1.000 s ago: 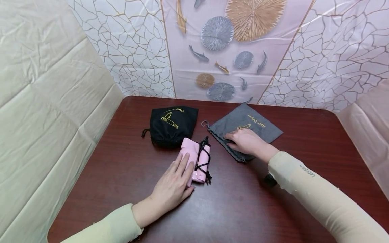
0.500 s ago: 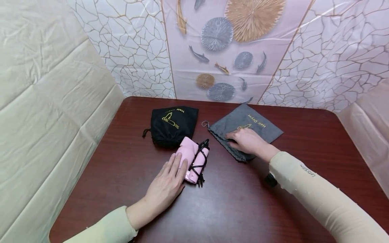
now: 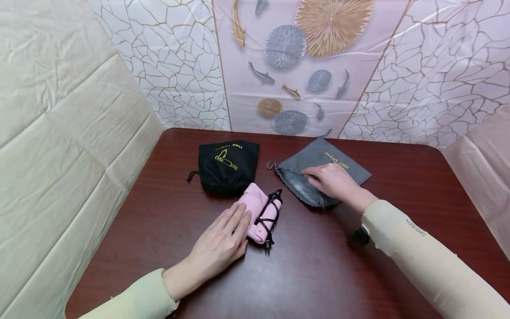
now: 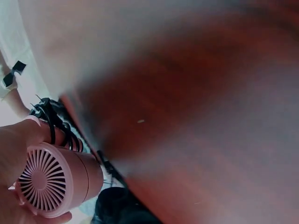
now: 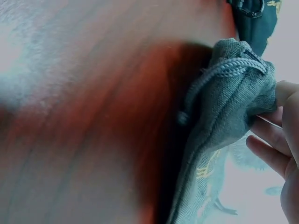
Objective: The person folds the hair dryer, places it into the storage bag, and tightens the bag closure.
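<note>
A pink hair dryer [image 3: 253,204], folded, with a black cord wound round its handle [image 3: 270,217], lies on the table. My left hand [image 3: 217,246] lies over its barrel. In the left wrist view the round intake grille [image 4: 42,179] faces the camera, with thumb and fingers on either side of the barrel. To the right is a flat grey drawstring bag [image 3: 296,186] marked "Hair Dryer". My right hand [image 3: 332,181] pinches the upper layer near its mouth, which stands a little apart. The right wrist view shows the bag's gathered cloth and cord [image 5: 233,67] beside the fingertips.
A black drawstring bag [image 3: 223,170], filled out and with a yellow hair dryer print, stands just behind the pink dryer at left. Patterned sheets [image 3: 179,57] hang behind the dark red-brown table [image 3: 279,283] and along its sides.
My left hand slid the hair dryer to the left, then slightly back right, turning it a little. My right hand took up the grey bag's upper layer and pulled the mouth open.
</note>
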Motion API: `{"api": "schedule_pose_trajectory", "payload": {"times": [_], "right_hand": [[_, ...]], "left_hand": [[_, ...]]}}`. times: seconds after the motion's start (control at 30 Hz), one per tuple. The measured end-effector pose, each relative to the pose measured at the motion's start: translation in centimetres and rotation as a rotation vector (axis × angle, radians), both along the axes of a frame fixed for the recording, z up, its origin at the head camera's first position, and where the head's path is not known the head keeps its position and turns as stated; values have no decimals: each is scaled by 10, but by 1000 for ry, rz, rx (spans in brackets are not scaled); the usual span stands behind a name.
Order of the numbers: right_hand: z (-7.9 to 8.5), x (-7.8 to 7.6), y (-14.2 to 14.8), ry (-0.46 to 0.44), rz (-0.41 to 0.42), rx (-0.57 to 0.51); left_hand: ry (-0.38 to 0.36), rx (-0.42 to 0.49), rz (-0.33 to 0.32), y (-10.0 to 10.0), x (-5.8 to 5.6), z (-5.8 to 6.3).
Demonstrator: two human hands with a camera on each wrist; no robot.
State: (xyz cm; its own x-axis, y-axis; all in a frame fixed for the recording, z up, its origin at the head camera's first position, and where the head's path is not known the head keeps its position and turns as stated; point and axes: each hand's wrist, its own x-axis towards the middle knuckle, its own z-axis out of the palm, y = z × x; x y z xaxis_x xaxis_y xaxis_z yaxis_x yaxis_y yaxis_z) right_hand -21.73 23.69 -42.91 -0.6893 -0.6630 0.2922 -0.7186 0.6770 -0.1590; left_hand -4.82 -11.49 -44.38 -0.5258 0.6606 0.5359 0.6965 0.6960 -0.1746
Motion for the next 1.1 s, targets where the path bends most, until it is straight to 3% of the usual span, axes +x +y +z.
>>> {"api": "schedule_pose_trajectory", "payload": {"times": [0.27,0.47,0.73,1.1], "right_hand": [[18,5,6,46,-13,-84],[26,10,7,70,-17,-95],[31,17,7,72,7,-97],[34,23,9,57,32,-94]], "left_hand": [[-79,82,-80,22,-6,21],[-171,140,-120,40,-16,25],[-257,207,-144,57,-31,21],[-296,267,-135,70,-50,12]]}}
